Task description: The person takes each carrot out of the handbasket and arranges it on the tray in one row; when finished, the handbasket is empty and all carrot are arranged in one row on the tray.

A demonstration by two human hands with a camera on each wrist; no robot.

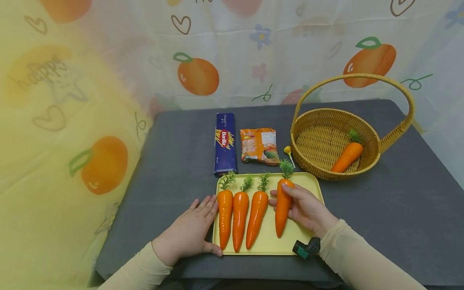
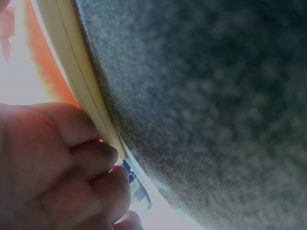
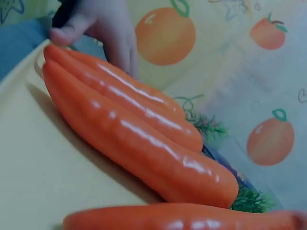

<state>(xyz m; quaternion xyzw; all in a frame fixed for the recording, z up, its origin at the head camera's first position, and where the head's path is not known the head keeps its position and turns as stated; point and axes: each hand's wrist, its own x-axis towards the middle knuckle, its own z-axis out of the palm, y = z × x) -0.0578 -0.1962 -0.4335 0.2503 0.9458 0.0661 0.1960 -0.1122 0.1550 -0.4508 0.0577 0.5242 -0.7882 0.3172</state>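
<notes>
Three orange carrots with green tops lie side by side on the left half of a pale yellow tray (image 1: 304, 241): a left carrot (image 1: 225, 217), a middle carrot (image 1: 240, 219) and a right one (image 1: 258, 215). My right hand (image 1: 308, 209) grips a fourth carrot (image 1: 283, 213) between thumb and fingers over the tray's right half; its near end shows along the bottom of the right wrist view. At the tray's left edge rests my left hand (image 1: 192, 229), fingers extended and thumb at the near corner. In the left wrist view these fingers (image 2: 96, 163) touch the tray rim (image 2: 81, 72).
A wicker basket (image 1: 311, 141) with a tall handle stands at the back right, one carrot (image 1: 348, 157) inside. Behind the tray lie a blue spaghetti box (image 1: 225, 149), an orange packet (image 1: 259, 145) and a yellow lollipop (image 1: 288, 151). The grey table (image 1: 163, 173) meets printed curtains.
</notes>
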